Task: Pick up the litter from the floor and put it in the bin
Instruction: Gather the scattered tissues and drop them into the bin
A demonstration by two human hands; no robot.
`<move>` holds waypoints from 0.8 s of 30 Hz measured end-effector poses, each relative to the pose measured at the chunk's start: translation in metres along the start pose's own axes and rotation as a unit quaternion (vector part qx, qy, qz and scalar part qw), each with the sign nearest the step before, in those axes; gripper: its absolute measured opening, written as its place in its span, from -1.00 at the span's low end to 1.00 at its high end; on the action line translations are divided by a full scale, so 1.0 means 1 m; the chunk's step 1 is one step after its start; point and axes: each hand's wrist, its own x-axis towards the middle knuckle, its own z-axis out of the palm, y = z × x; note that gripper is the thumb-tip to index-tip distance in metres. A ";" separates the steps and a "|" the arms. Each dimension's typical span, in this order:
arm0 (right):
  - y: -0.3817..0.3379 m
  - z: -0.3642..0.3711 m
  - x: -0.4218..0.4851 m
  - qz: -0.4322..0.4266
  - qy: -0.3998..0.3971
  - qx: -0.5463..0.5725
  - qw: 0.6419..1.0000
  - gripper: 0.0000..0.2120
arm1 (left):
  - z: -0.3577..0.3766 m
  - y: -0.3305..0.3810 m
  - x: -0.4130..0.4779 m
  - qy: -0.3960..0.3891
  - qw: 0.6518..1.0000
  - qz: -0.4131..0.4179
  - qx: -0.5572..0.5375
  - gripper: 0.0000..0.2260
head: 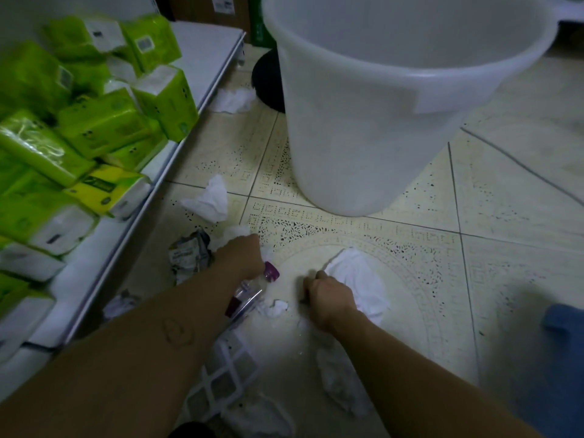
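Observation:
A large white plastic bin (373, 131) stands upright on the tiled floor, past both hands. My left hand (243, 256) reaches down with its fingers curled onto a crumpled white tissue (236, 231). A clear plastic bottle with a purple cap (271, 272) lies just under that wrist. My right hand (328, 298) is closed in a fist on the edge of a larger white tissue (360, 276) spread on the floor. A small tissue scrap (277, 308) lies between the hands.
More litter lies around: tissues (208, 199) (234, 99), a crumpled wrapper (189, 254), crumpled paper (338, 380) and a white lattice piece (221, 380). A low white shelf (208, 52) with green tissue packs (101, 121) runs along the left. A black round base (268, 80) sits behind the bin.

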 end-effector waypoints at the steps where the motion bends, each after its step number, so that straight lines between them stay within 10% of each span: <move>1: 0.001 -0.001 0.002 0.008 -0.009 -0.005 1.000 -0.76 | 0.000 0.001 -0.001 0.004 1.000 -0.003 0.006 -0.75; 16: 0.008 -0.045 0.017 0.154 -0.032 0.121 0.980 -0.76 | -0.061 0.040 -0.020 0.017 0.995 0.050 -0.088 -0.85; 20: 0.008 -0.045 0.010 0.100 -0.046 0.178 0.978 -0.65 | -0.082 0.048 -0.029 -0.014 0.987 0.062 -0.150 -0.94; 24: -0.004 -0.028 -0.001 0.001 -0.054 -0.002 0.999 -0.64 | -0.087 0.052 -0.038 0.018 0.975 0.081 -0.208 -0.91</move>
